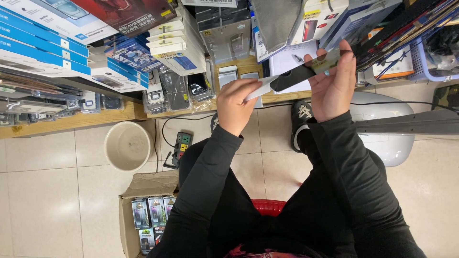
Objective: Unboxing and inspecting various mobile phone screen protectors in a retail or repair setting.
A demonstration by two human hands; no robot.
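our black sleeves fill the bottom of the head view, over a red stool seat (267, 206) that we sit on. left of our left elbow stands an open cardboard box (143, 186) of small packaged goods, with a beige plastic basin (128, 145) and a power strip (181, 145) on the tiled floor below our hands.

up ahead, our left hand (234, 107) is curled, thumb and fingers pinching the end of a white strip (260, 87), seemingly a backing or sleeve. our right hand (333, 86) is half spread, fingers cradling a thin dark glossy sheet (299, 75), likely a screen protector, which runs tilted between both hands. the white strip meets its lower left end.

we judge that we are drawing the white piece off or out from the dark sheet. the next move calls for a steady pull with the left while the right keeps the sheet by its edges, unbent.

beyond both hands, wooden shelves (71, 122) carry stacked blue and white boxes (48, 52).
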